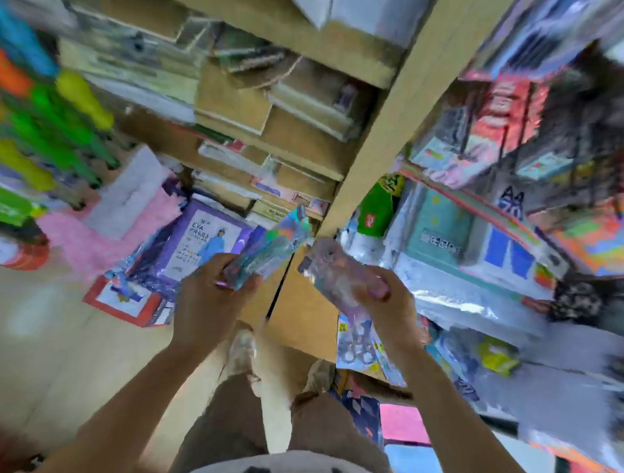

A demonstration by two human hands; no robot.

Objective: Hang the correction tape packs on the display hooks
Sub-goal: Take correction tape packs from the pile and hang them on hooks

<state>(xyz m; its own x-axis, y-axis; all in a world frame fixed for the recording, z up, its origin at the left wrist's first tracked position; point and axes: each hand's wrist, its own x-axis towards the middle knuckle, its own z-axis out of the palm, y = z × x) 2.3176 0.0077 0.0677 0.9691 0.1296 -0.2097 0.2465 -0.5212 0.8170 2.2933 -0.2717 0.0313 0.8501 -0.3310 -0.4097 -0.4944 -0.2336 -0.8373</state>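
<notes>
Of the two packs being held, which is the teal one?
The teal pack is the one the left hand grips, angled toward the shelf post; the right hand holds a purple-pink pack.

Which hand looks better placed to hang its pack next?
Right, probably: the right hand grips a purple pack beside the hanging display on that side; the left hand holds a teal pack farther off.

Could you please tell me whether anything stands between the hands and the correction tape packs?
Nothing does: the left hand grips a teal bundle of packs, the right hand a pinkish pack. Blur hides where they must hang.
</notes>
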